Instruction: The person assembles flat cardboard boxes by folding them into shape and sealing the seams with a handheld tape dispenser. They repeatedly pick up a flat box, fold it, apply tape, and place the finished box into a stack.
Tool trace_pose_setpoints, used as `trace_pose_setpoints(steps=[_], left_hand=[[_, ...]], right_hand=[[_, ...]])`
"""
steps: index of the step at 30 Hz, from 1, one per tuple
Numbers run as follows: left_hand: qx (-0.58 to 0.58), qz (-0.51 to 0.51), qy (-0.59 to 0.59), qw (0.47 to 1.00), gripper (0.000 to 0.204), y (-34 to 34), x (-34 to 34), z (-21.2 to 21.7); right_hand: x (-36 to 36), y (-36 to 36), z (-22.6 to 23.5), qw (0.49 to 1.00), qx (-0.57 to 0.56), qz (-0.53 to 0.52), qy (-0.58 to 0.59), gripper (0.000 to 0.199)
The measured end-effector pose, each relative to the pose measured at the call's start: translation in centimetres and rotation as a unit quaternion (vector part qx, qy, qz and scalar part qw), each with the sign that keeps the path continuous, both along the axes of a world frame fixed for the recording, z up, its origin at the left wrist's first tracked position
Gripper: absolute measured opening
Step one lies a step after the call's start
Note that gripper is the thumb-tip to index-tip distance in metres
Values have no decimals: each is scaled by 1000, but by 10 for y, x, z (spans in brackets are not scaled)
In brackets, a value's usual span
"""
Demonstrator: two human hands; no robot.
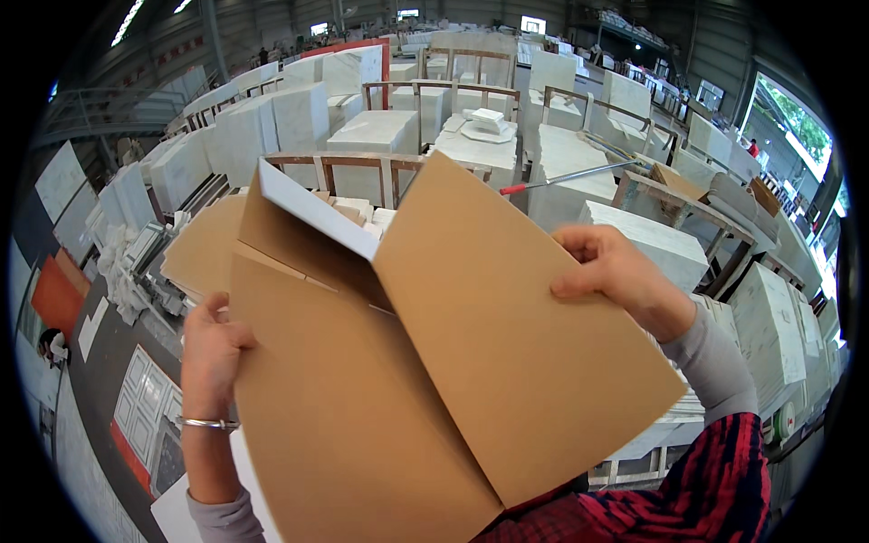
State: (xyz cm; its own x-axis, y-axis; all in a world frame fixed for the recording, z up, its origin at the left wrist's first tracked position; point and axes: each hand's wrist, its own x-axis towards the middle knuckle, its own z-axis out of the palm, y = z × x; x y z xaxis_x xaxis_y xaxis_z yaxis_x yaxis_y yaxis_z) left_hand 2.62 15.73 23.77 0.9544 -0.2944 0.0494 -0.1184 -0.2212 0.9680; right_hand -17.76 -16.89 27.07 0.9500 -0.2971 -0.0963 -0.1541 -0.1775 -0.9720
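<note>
A large brown cardboard box [362,398], partly unfolded, fills the middle of the head view, held up in front of me. One wide flap [516,335] folds out to the right; a narrower flap with a white outer face [312,206] stands at the far side. My left hand [213,348] pinches the box's left edge, a silver bangle on that wrist. At the upper right edge of the wide flap, my right hand [615,271] grips the cardboard between thumb and curled fingers. Fingertips behind the cardboard are hidden.
Stacks of white stone slabs [376,133] stand beyond the box, among brown metal racks [444,88]. A pole with a red grip [570,174] lies across one stack. White panelled pieces [145,394] lie on the dark floor at left.
</note>
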Motion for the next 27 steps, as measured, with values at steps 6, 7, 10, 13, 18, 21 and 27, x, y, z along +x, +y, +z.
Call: trace_pose_setpoints(steps=[6,7,10,13,18,21,27], left_hand=[[-6,-19,-22,1000,44,-23,-18,-21],[-16,-13,-35,999,44,-24,-14,-25],[-22,5,-20,1000,45,-15,-14,0],[-39,21,-26,999,45,13,3,24],[27,112,-74,991,42,41,33,31],[86,147,-97,981,40,47,49,23],[284,194,-170,923,35,37,57,-14]], right_hand=[[10,5,5,991,-63,71,97,42],[10,5,10,989,-95,69,88,43],[16,1,23,989,-123,62,48,43],[8,-20,44,998,-46,31,5,42],[-2,-31,48,995,-64,-44,-59,41],[0,-23,31,987,-33,-85,-130,41],[-7,-21,-54,978,1,-161,-131,69]])
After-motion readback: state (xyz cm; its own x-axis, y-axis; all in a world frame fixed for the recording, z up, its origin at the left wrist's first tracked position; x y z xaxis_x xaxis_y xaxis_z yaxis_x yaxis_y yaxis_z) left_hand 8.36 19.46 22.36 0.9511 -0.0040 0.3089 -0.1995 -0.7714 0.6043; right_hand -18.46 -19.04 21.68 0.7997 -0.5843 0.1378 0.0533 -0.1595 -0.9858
